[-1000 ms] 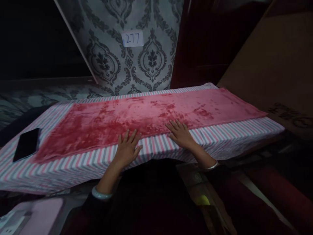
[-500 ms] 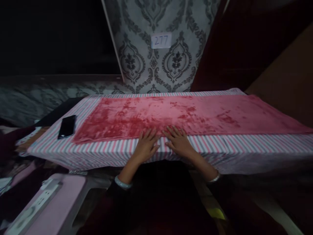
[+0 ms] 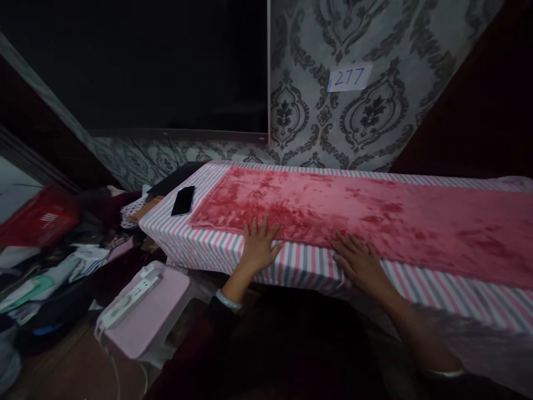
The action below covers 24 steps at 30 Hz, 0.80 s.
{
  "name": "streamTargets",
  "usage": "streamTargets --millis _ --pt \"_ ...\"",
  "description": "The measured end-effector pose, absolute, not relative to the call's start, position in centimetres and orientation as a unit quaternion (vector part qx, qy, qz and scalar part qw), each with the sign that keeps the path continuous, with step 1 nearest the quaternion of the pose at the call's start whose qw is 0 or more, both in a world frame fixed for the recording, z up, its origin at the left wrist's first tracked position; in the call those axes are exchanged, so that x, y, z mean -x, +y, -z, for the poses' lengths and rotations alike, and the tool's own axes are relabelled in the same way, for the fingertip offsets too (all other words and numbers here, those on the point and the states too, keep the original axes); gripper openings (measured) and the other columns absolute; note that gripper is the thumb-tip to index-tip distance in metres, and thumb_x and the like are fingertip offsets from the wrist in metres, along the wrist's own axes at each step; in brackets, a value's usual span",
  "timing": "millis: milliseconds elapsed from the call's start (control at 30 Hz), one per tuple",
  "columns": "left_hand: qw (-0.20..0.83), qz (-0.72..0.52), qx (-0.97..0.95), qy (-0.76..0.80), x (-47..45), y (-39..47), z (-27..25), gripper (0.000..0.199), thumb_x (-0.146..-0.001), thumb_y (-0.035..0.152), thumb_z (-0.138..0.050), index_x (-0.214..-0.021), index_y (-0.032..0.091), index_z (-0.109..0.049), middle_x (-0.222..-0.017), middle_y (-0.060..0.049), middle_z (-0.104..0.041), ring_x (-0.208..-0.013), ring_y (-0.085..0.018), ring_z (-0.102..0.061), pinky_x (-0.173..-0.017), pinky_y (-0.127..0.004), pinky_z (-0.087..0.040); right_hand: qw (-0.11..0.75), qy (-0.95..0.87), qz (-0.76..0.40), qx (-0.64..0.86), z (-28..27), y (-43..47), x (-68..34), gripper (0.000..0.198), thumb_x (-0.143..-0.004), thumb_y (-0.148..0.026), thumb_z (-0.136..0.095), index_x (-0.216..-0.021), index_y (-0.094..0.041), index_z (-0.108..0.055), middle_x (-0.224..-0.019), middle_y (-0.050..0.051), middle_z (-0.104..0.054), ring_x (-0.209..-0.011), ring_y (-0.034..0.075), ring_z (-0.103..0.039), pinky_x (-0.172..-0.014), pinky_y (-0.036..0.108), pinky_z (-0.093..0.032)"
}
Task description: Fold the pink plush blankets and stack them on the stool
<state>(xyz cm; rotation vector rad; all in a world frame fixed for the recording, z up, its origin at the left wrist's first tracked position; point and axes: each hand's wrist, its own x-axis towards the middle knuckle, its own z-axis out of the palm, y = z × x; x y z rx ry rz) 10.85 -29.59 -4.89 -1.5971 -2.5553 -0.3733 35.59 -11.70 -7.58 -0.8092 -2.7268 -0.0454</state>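
Observation:
A long pink-red plush cloth (image 3: 316,203) lies spread flat over a striped tablecloth (image 3: 308,258). My left hand (image 3: 259,244) rests palm down at the cloth's near edge, fingers spread, fingertips on the plush. To its right, my right hand (image 3: 360,261) lies flat on the same near edge with its fingers stretched out and slightly apart. Neither hand grips anything. Near the left end of the table, a black smartphone (image 3: 183,200) lies on the stripes, apart from the plush cloth.
A pink stool (image 3: 162,303) bearing a white power strip (image 3: 131,300) stands below the table's left end. Heaped clothes (image 3: 83,261) and a red bag (image 3: 44,219) lie further left. Behind the table are a large dark screen (image 3: 179,66) and a paper marked 277 (image 3: 350,76).
My view has turned left, bringing the clothes and red bag into sight. My hands have moved apart along the plush cloth's near edge, the left one leftward and the right one rightward.

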Motion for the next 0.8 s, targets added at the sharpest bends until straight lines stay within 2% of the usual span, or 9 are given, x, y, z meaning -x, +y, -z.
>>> streamTargets --millis 100,200,267,333,433,533,600,800 --pt "0.058 0.143 0.529 -0.835 -11.3 -29.8 5.0 0.060 -0.096 0.053 -0.053 -0.152 0.030 -0.049 -0.165 -0.012 -0.036 -0.154 -0.044 -0.021 -0.121 -0.070 -0.016 0.178 -0.948 0.000 0.264 5.4 -12.0 -32.5 0.050 -0.105 -0.042 -0.031 -0.147 -0.031 -0.056 -0.153 0.006 -0.054 -0.145 0.033 -0.041 -0.114 0.060 -0.036" --pt "0.043 0.183 0.546 -0.816 -11.1 -30.5 4.6 0.051 -0.098 0.046 -0.052 -0.146 0.029 -0.056 -0.158 -0.011 -0.047 -0.150 -0.036 -0.033 -0.123 -0.065 -0.020 0.207 -0.958 -0.010 0.199 4.0 -13.3 -28.0 0.053 -0.105 -0.042 -0.032 -0.155 -0.030 -0.045 -0.161 0.006 -0.042 -0.151 0.032 -0.032 -0.116 0.058 -0.034" --pt "0.043 0.214 0.541 -0.812 -10.0 -31.4 3.9 0.042 -0.101 0.037 -0.047 -0.139 0.027 -0.062 -0.150 -0.010 -0.057 -0.145 -0.029 -0.043 -0.124 -0.061 -0.021 0.187 -0.968 -0.014 0.167 4.4 -14.4 -25.6 0.054 -0.104 -0.043 -0.035 -0.156 -0.030 -0.043 -0.163 0.006 -0.038 -0.152 0.032 -0.030 -0.116 0.059 -0.033" --pt "0.077 0.225 0.499 -0.833 -8.1 -32.8 3.2 0.041 -0.102 0.030 -0.042 -0.136 0.026 -0.064 -0.146 -0.010 -0.060 -0.143 -0.027 -0.047 -0.125 -0.062 -0.017 0.151 -0.977 -0.011 0.152 5.7 -15.1 -24.2 0.054 -0.103 -0.045 -0.039 -0.154 -0.032 -0.046 -0.162 0.007 -0.040 -0.151 0.035 -0.031 -0.114 0.063 -0.033" --pt "0.123 0.167 0.402 -0.892 -4.9 -35.0 2.7 0.047 -0.100 0.034 -0.046 -0.144 0.022 -0.057 -0.156 -0.016 -0.049 -0.149 -0.035 -0.037 -0.122 -0.068 -0.015 0.135 -0.981 -0.001 0.142 7.9 -15.4 -24.0 0.052 -0.102 -0.046 -0.042 -0.153 -0.036 -0.048 -0.161 0.005 -0.042 -0.150 0.036 -0.032 -0.112 0.068 -0.031" --pt "0.093 0.093 0.353 -0.926 -2.8 -36.4 3.3 0.059 -0.099 0.043 -0.049 -0.152 0.017 -0.047 -0.162 -0.021 -0.036 -0.153 -0.041 -0.027 -0.120 -0.070 -0.019 0.156 -0.979 0.002 0.131 8.9 -15.1 -24.6 0.052 -0.102 -0.045 -0.040 -0.153 -0.038 -0.048 -0.161 0.004 -0.041 -0.150 0.035 -0.032 -0.113 0.066 -0.032" --pt "0.073 0.074 0.357 -0.928 -2.2 -36.9 3.7 0.063 -0.099 0.045 -0.048 -0.155 0.016 -0.043 -0.163 -0.023 -0.033 -0.154 -0.041 -0.026 -0.119 -0.069 -0.020 0.162 -0.978 0.004 0.131 8.9 -15.0 -24.8 0.052 -0.102 -0.045 -0.040 -0.152 -0.038 -0.048 -0.161 0.003 -0.041 -0.149 0.034 -0.033 -0.113 0.065 -0.032" --pt "0.110 0.120 0.334 -0.929 -0.3 -37.8 3.1 0.049 -0.103 0.037 -0.035 -0.143 0.021 -0.059 -0.157 -0.017 -0.048 -0.150 -0.035 -0.036 -0.119 -0.062 -0.028 0.152 -0.979 0.004 0.133 8.2 -15.2 -24.7 0.052 -0.102 -0.045 -0.041 -0.152 -0.036 -0.049 -0.160 0.004 -0.043 -0.148 0.035 -0.036 -0.114 0.064 -0.032"
